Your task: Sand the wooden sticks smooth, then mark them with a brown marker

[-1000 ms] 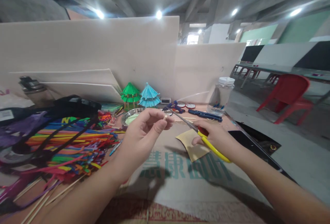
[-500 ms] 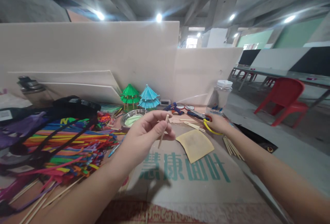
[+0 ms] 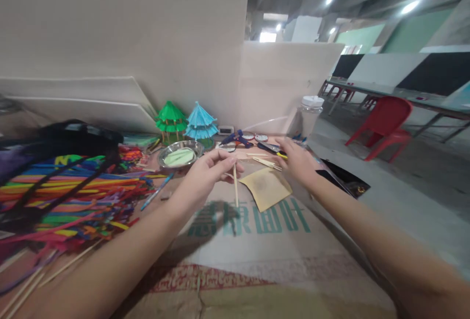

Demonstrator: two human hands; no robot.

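Note:
My left hand pinches a thin wooden stick between thumb and fingertips. The stick points down over the printed cardboard. My right hand reaches forward with thumb and forefinger apart. It is close to the scissors, whose yellow handle is partly hidden by the fingers. Between the hands lies a square of tan sandpaper, slightly curled. Several short sticks rest just behind the square.
Green and blue paper pagodas stand at the back near a metal bowl. A glue gun and lidded plastic jar are farther right. Colourful strips and a blue pen lie left. White boards rise behind.
My right hand has let go of the scissors, leaving them on the table, and its fingers have spread. In my left hand the stick has turned nearer to vertical. The view has tilted down.

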